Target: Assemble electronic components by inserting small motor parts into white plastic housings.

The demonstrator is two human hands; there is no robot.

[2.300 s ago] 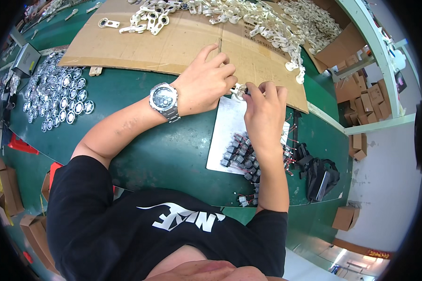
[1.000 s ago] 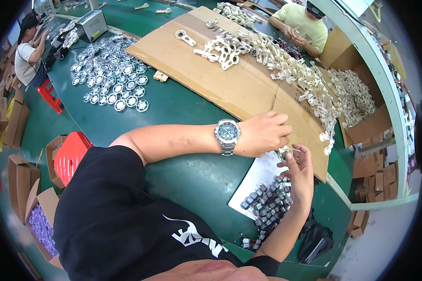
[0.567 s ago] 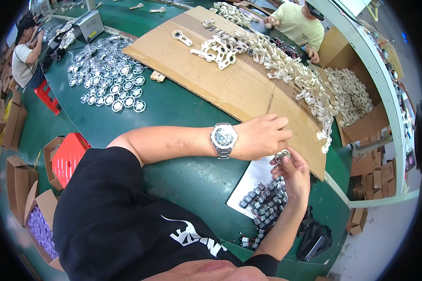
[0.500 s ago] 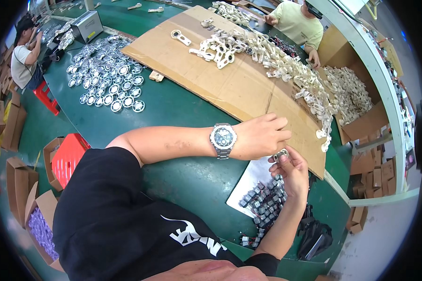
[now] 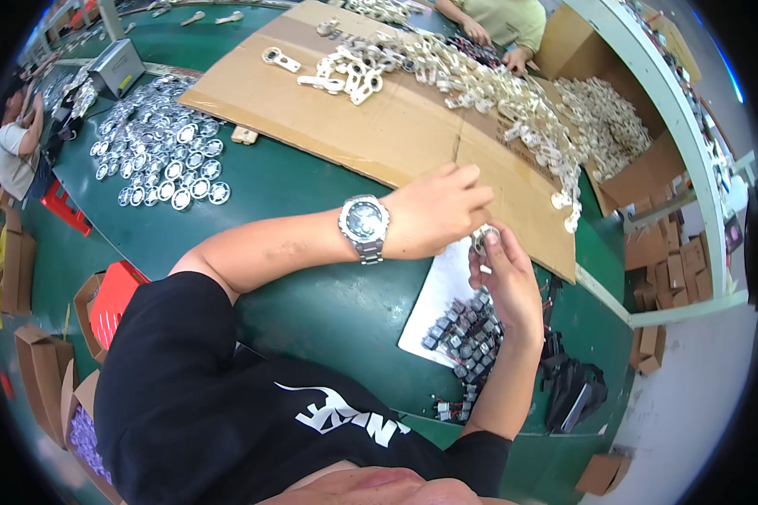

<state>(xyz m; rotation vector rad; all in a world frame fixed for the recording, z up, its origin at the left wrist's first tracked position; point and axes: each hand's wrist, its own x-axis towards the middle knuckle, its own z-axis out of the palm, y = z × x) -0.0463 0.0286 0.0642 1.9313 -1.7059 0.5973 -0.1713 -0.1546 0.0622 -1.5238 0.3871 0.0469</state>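
Note:
My left hand (image 5: 438, 210), with a steel watch (image 5: 365, 220) on its wrist, reaches across over the near edge of the cardboard sheet (image 5: 413, 151). Its fingers are curled downward, and whatever is in them is hidden. Just beside it, my right hand (image 5: 511, 282) pinches a small pale plastic part with a round end (image 5: 483, 238) between thumb and fingers. Below the hands, many small dark motors with wires (image 5: 467, 337) lie heaped on a white sheet (image 5: 421, 324). Loose white plastic housings with ring ends (image 5: 366, 71) spread over the cardboard.
Silver round discs (image 5: 173, 168) cover the green table (image 5: 312, 311) at the left. A metal box (image 5: 116, 67) stands behind them. Right of the cardboard is a carton of white parts (image 5: 606, 126). A black bag (image 5: 577, 387) lies at right. Two other people sit across and far left.
The view has shifted, so the table and both hands sit differently in it. My hands stay close together, and my right hand still holds the small pale part.

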